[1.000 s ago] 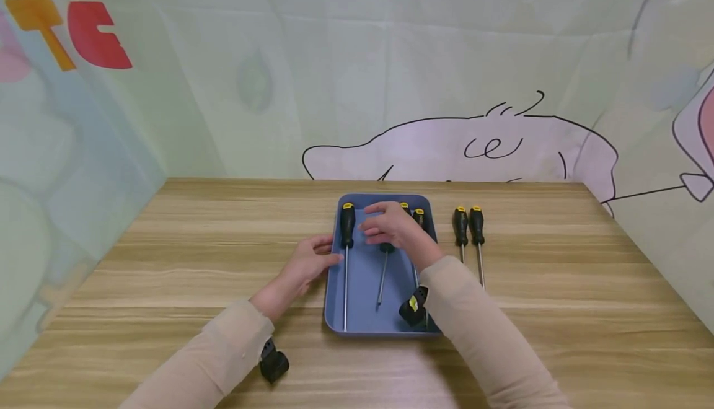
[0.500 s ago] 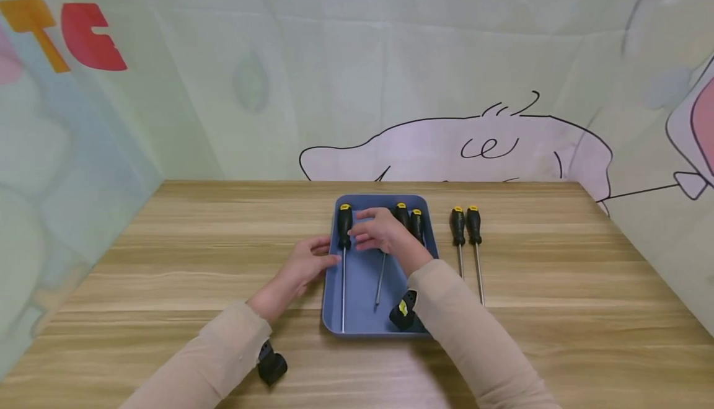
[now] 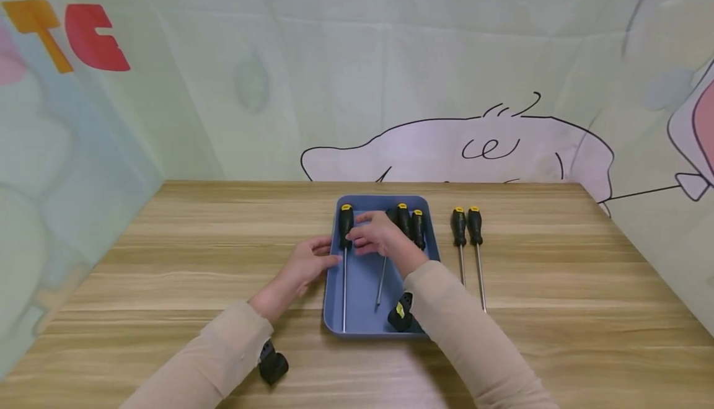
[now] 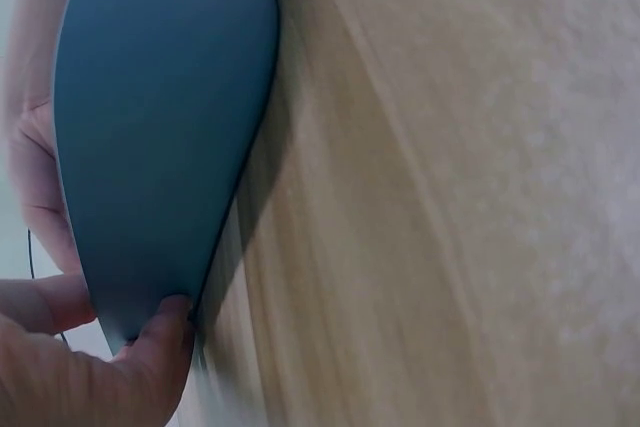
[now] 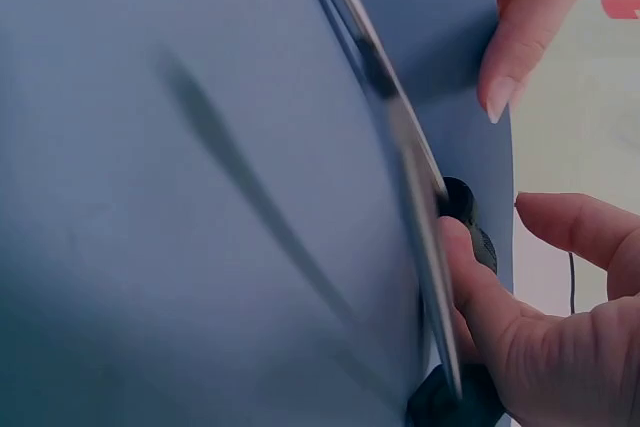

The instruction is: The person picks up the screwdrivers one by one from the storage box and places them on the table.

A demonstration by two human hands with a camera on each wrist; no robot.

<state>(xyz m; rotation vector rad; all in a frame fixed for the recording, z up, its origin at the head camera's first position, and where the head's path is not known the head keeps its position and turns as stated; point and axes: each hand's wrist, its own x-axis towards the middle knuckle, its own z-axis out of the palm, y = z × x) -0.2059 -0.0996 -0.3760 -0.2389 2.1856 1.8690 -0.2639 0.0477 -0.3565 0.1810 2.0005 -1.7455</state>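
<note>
A blue tray (image 3: pixel 365 310) lies on the table with several black-and-yellow screwdrivers inside. My left hand (image 3: pixel 305 265) holds the tray's left wall, its thumb at the rim and its fingers against the outer side (image 4: pixel 160 147). Over the tray, my right hand (image 3: pixel 379 235) is beside the handle of the long left screwdriver (image 3: pixel 346 226). The right thumb (image 5: pixel 475 267) appears to touch that handle, while the index finger is held away, loosely bent. A shorter screwdriver (image 3: pixel 382 282) lies at a slant beneath the right hand, its handle partly hidden.
Two more screwdrivers (image 3: pixel 403 220) lie along the tray's right side, their shafts partly covered by the right arm. On the wooden table (image 3: pixel 223 229), another pair of screwdrivers (image 3: pixel 475 229) lies to the right of the tray. A printed cloth backdrop (image 3: pixel 334 87) stands behind.
My right hand has moved left, from above the short screwdriver's handle to the left screwdriver's handle, uncovering more of the right-hand handles. The left hand has stayed at the tray's wall.
</note>
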